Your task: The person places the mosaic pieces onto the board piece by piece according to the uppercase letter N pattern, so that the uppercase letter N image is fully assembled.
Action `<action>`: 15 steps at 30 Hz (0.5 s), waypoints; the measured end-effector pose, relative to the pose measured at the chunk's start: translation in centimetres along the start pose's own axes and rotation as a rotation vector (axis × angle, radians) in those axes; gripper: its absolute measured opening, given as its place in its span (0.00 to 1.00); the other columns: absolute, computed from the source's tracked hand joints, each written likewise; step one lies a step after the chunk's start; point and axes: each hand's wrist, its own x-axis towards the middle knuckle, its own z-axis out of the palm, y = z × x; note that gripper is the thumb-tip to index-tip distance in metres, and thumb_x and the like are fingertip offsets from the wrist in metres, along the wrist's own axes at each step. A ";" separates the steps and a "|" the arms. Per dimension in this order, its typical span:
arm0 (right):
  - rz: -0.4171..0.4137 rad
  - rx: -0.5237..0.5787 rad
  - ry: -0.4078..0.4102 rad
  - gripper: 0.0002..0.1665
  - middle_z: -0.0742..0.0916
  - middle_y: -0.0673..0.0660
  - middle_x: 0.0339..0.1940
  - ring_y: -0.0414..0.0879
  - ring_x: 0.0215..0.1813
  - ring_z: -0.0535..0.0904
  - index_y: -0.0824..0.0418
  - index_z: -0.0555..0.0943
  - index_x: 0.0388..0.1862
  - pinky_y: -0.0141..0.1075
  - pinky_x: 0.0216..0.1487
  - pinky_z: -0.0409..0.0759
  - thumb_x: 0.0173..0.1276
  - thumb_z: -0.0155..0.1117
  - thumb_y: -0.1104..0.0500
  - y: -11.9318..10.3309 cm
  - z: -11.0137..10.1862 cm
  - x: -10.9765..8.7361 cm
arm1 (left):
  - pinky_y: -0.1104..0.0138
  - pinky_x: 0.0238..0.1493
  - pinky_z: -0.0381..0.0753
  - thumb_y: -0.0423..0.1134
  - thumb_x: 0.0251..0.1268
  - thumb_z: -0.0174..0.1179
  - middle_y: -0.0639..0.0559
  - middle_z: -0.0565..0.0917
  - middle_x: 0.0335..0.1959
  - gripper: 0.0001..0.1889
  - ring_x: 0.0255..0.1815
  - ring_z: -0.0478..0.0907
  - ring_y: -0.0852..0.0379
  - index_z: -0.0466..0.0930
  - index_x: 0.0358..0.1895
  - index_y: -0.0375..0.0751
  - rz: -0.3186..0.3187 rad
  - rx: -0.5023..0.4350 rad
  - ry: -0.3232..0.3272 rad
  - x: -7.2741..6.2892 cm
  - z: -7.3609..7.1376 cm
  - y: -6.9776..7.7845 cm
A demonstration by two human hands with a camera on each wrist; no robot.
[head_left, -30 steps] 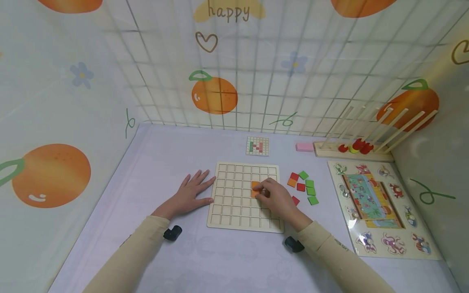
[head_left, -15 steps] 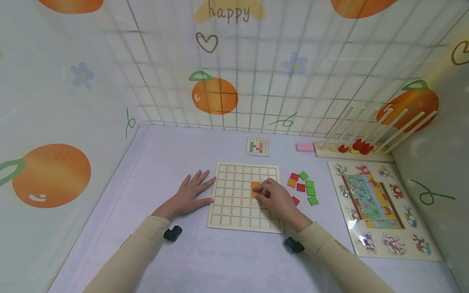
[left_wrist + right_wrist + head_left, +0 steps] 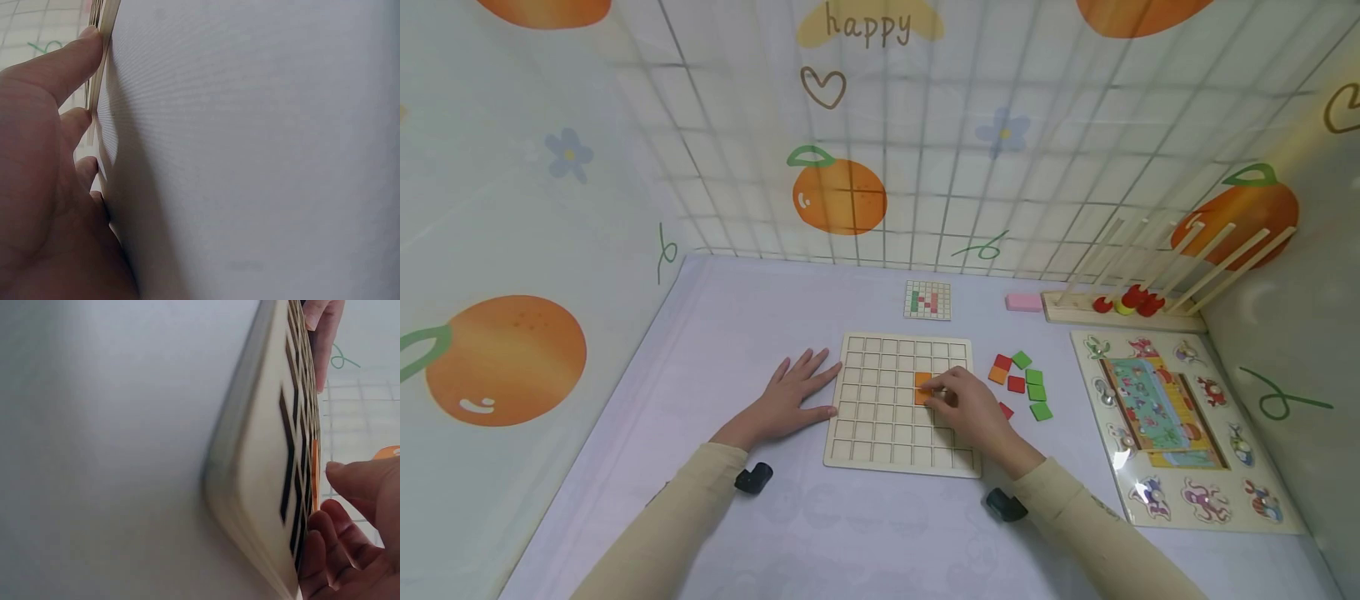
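A square wooden grid board [image 3: 874, 400] lies on the table. Orange pieces [image 3: 921, 379] cover about two of its cells, one above the other, right of centre. My right hand [image 3: 973, 408] is over the board's right part, thumb and index fingertips at the orange edge. In the right wrist view, orange [image 3: 315, 475] lies flat on the board, and the thumb [image 3: 359, 478] stands apart from the other bent fingers. Nothing shows pinched between them. My left hand [image 3: 790, 396] lies spread on the table, its thumb and index fingertip touching the board's left edge.
Loose red, green and orange tiles [image 3: 1016, 383] lie right of the board. Behind it is a small pattern card [image 3: 928, 300], then a pink block [image 3: 1024, 302] and a pegged rack [image 3: 1120, 308] with beads. An animal puzzle board [image 3: 1187, 429] lies at far right.
My right hand and forearm have shifted very slightly to the right and toward me. The left hand, the board and the tiles have stayed still.
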 end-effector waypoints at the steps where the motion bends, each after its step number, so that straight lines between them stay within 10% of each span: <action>1: 0.005 0.004 -0.001 0.12 0.82 0.48 0.42 0.44 0.39 0.74 0.49 0.89 0.49 0.35 0.38 0.76 0.67 0.75 0.56 0.0 0.0 0.0 | 0.43 0.80 0.32 0.64 0.70 0.58 0.48 0.47 0.84 0.42 0.84 0.37 0.43 0.55 0.82 0.55 -0.001 -0.002 0.000 0.0 0.0 0.0; 15: 0.041 -0.026 0.023 0.14 0.83 0.48 0.43 0.44 0.39 0.76 0.50 0.88 0.52 0.35 0.39 0.80 0.69 0.71 0.58 1.1 -1.0 -1.2 | 0.43 0.80 0.31 0.63 0.71 0.58 0.48 0.46 0.84 0.41 0.84 0.36 0.43 0.55 0.82 0.54 0.000 -0.008 -0.006 -0.2 -0.2 0.2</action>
